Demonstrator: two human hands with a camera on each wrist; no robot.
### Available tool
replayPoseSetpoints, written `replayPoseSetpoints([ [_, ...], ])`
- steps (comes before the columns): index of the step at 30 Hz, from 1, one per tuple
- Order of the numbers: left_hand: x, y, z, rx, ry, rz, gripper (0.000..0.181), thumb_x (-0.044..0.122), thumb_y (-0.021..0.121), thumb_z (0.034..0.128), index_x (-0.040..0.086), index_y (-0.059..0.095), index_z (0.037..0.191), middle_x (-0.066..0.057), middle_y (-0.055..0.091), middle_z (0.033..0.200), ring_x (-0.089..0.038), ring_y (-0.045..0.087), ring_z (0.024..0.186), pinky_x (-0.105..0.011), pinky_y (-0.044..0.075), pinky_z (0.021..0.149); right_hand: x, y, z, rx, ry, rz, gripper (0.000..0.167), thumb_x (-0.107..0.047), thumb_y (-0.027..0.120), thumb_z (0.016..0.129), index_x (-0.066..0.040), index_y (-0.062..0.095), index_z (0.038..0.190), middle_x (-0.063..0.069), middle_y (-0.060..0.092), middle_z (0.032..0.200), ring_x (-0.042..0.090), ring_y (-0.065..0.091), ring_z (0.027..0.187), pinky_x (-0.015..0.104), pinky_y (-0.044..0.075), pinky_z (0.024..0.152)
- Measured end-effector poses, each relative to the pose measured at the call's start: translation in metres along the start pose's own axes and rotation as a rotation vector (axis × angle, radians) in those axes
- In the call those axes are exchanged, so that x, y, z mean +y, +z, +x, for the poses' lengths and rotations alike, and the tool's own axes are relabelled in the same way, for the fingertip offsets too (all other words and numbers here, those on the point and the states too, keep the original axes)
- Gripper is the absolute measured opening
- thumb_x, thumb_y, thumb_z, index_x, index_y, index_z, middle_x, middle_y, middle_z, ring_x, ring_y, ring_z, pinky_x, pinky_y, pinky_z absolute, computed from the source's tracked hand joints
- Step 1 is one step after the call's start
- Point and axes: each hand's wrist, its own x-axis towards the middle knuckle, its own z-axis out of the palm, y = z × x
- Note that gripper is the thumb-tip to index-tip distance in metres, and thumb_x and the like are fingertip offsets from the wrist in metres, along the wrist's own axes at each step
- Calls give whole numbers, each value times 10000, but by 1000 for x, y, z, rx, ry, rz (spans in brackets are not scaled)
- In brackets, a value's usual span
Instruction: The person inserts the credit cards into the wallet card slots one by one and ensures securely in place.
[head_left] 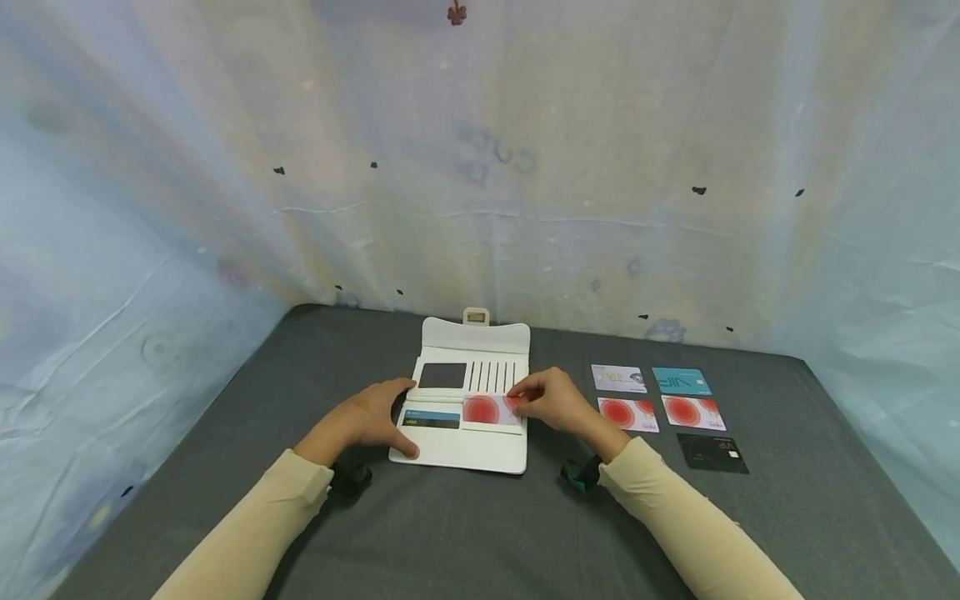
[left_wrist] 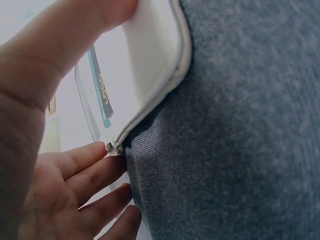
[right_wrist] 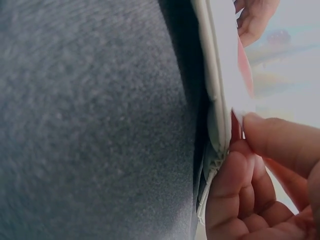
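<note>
A white wallet (head_left: pixel 457 452) is laid open on the dark surface (head_left: pixel 465 533). Its left side is touched by the left hand (head_left: pixel 371 414), with the thumb and fingers spread wide apart. A red dot card (head_left: pixel 483 409) is pinched at its right end by the thumb and fingers of the right hand (head_left: pixel 558 404), over the right part of the wallet's near half. How deep it is tucked in cannot be told. Beside it, a blue and black card (head_left: pixel 431 419) is seen in the left pocket. To the right of the wallet, five cards are spread out: a silver card (head_left: pixel 618 378), a blue card (head_left: pixel 681 381), two red cards (head_left: pixel 693 413) and a black card (head_left: pixel 712 453), which is nearest.
</note>
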Motion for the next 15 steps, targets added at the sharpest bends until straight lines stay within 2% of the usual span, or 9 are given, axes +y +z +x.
replayPoseSetpoints([
  [7,-1,2,0,3,-3,-4,1138,507,910,530,85,398,1455,-159,438,1471,-362,418,1348,-549,366,1060,1,-1,-2,-14,15,-9,164,-49,795,759,-45,765,920,35,674,727,84,519,623,218,452,556],
  [15,-1,1,-1,11,-5,-7,1133,505,913,524,86,407,1448,-156,447,1463,-358,432,1335,-545,377,1049,3,1,-5,-31,-11,11,163,-40,786,765,-34,762,926,47,692,754,90,533,638,227,474,569],
])
